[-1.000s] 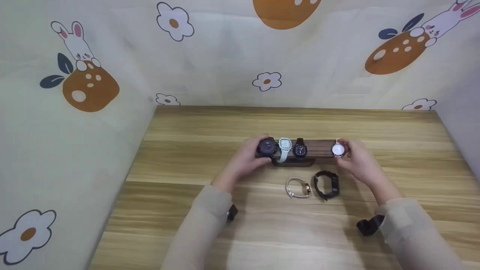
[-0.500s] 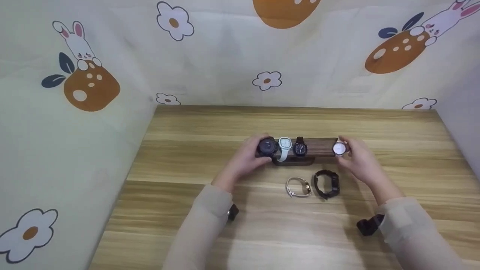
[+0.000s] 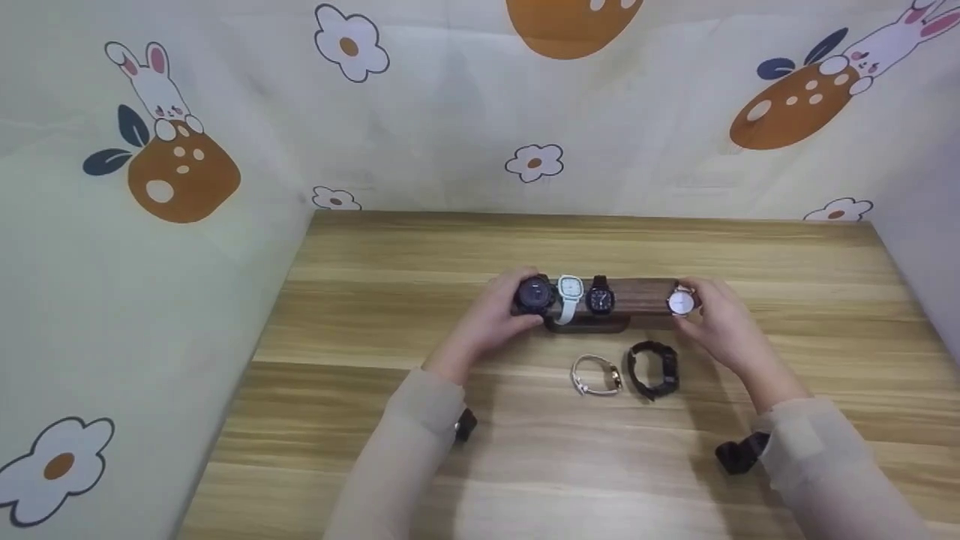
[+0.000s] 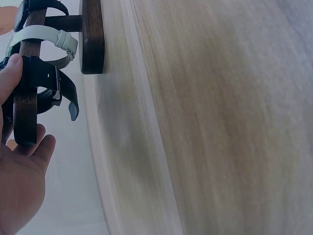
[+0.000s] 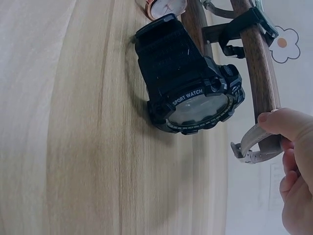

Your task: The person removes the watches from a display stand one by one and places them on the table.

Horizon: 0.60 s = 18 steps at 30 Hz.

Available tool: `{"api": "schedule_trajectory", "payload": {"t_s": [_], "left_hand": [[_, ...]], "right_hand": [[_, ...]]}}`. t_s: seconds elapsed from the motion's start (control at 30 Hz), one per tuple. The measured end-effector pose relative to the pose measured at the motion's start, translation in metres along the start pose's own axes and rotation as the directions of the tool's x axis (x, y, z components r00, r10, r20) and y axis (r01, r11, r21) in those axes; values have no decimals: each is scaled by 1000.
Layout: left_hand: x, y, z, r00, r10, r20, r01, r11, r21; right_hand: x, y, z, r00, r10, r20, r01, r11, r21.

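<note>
A dark wooden watch stand (image 3: 643, 297) lies crosswise on the table, with several watches around its bar. My left hand (image 3: 496, 315) grips its left end at a round black watch (image 3: 534, 294); in the left wrist view the thumb lies on the black strap (image 4: 41, 73). Beside it sit a mint-green watch (image 3: 570, 288) and a small black square watch (image 3: 600, 299). At the right end, my right hand (image 3: 718, 321) pinches a white-faced watch (image 3: 681, 301). Its grey strap (image 5: 253, 139) circles the bar under my thumb, hanging partly loose below.
In front of the stand, a slim bracelet watch (image 3: 576, 376) and a chunky black sport watch (image 3: 654, 370) stand on the wooden table (image 3: 360, 300). A patterned cloth wall (image 3: 450, 135) rises behind the table's back edge and along its sides.
The white-faced watch has shifted slightly right along the bar with my right hand, and its face has turned a little. My left hand keeps its place on the stand.
</note>
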<state>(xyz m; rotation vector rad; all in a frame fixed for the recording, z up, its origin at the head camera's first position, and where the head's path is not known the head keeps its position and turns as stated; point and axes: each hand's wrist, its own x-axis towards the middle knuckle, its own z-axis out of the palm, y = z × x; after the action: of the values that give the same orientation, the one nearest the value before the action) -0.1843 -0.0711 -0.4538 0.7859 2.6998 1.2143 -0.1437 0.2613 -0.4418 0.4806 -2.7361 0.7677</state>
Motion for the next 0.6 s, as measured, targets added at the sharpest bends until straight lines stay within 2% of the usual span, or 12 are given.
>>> {"api": "schedule_trajectory", "payload": {"t_s": [0.27, 0.6], "left_hand": [[0, 0, 0, 1000, -8, -1, 8, 1000, -16], [-1, 2, 0, 999, -30, 9, 31, 999, -24]], "right_hand": [[-4, 3, -4, 1000, 24, -20, -24, 1000, -9], [-14, 2, -13, 998, 56, 17, -56, 998, -7]]}}
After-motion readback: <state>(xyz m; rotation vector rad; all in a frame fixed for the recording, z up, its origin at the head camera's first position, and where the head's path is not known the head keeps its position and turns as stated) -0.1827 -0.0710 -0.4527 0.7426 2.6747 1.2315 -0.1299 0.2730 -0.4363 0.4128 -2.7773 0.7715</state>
